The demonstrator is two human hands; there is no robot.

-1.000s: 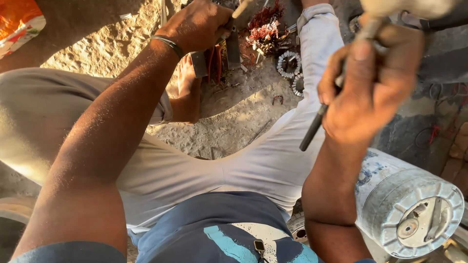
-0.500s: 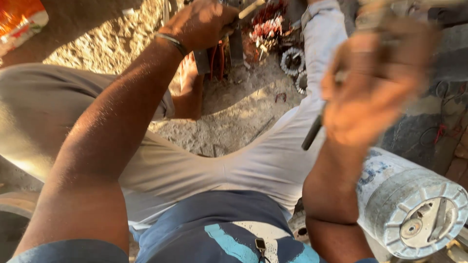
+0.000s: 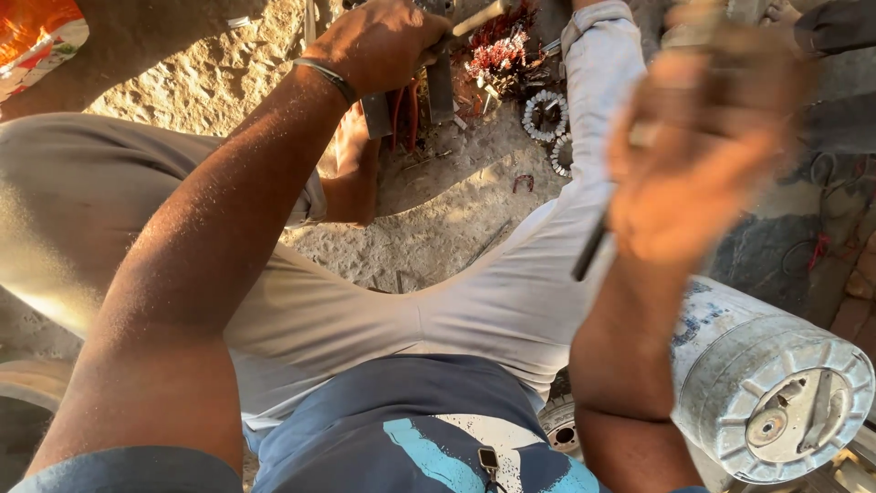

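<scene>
Both hands up: left (image 3: 383,41) on chisel (image 3: 474,16), right (image 3: 707,155) gripping dark handle (image 3: 591,251).

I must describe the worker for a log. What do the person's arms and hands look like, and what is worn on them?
Both arms are bare from the short dark blue-grey sleeves down. The left hand has a thin dark band around the wrist. The right hand is blurred; no glove shows on either hand.

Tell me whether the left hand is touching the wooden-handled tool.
Touching. The head view shows the left hand with its fingers closed around the wooden-handled tool, whose handle sticks out past the knuckles.
</scene>
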